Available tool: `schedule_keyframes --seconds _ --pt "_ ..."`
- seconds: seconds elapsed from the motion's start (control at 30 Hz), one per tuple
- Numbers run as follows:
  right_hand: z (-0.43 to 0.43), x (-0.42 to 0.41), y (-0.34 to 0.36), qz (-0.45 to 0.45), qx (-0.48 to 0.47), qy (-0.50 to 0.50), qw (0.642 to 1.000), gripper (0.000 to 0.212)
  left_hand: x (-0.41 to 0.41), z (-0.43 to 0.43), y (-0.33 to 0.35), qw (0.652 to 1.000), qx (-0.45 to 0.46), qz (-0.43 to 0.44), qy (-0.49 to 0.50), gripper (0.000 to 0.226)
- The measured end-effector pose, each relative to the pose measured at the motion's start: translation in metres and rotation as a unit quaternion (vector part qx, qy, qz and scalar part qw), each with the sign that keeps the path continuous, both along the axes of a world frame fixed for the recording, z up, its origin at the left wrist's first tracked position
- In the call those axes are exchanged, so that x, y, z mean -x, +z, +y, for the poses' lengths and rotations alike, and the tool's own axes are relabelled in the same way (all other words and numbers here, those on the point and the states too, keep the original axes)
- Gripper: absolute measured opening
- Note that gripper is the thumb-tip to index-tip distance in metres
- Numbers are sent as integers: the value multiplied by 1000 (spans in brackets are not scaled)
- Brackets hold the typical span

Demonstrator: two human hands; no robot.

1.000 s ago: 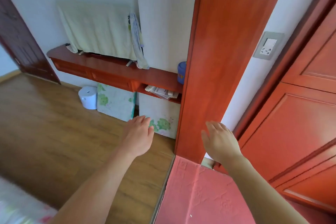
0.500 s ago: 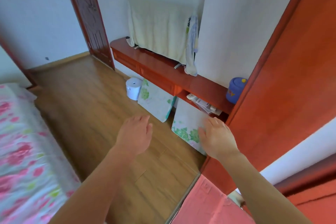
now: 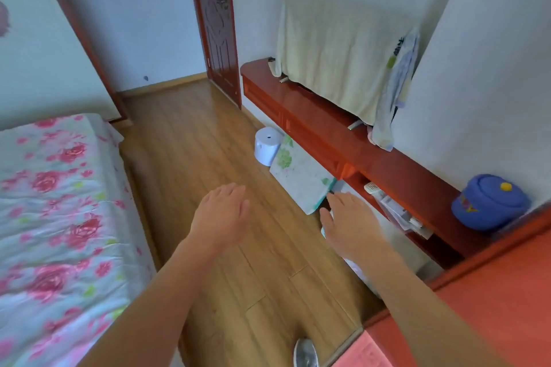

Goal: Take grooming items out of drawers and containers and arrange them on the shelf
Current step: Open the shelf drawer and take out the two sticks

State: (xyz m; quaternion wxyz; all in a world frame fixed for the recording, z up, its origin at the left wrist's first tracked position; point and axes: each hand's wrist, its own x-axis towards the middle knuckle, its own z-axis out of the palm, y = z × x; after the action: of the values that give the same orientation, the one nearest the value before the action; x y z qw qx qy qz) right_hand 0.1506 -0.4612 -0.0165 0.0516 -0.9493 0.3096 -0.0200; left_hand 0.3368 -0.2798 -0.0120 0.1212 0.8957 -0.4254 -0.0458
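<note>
So far, little of the task shows as done. The long glossy red-brown wooden shelf [image 3: 396,167] runs along the white wall, and no grooming item can be seen on it. Its closed red-brown drawer fronts [image 3: 310,131] sit just under the shelf top towards the far end, and none is pulled open. At the near end of the shelf stands a round blue plastic pot [image 3: 489,202] with its lid on. It may be one of the containers to empty, though its contents are hidden. A stack of papers [image 3: 393,208] lies in the open niche below the shelf top. A cream cloth [image 3: 328,50] drapes something upright on the shelf's middle. Under the shelf, white floral-printed panels [image 3: 301,176] lean on the wooden floor [image 3: 208,134], with a white cylindrical bin [image 3: 267,144] beside them.

The left hand [image 3: 222,214] and right hand [image 3: 351,223] hover over the floor in front of the shelf. They are apart from each other, palms down, fingers straight and relaxed, holding nothing. The right hand is the nearer to the shelf.

By my reading the whole job remains: open a drawer or the pot, take items out, and arrange them on the shelf.
</note>
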Motion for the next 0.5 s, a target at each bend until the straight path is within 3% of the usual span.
schedule_keyframes --seconds 0.07,0.23,0.37,0.5 --pt "-16 -27 0 -27 -8 13 1000 61 -16 -10 -2 1000 -3 5 21 45" --pt "-51 -98 1 -63 -22 82 994 32 -48 -23 7 995 5 17 98 38" --pt "-61 -163 1 -38 -45 143 988 38 -84 -18 8 983 30 14 181 21" --pt "-67 -225 -1 -40 -56 176 982 45 -126 -11 7 972 37 7 230 20"
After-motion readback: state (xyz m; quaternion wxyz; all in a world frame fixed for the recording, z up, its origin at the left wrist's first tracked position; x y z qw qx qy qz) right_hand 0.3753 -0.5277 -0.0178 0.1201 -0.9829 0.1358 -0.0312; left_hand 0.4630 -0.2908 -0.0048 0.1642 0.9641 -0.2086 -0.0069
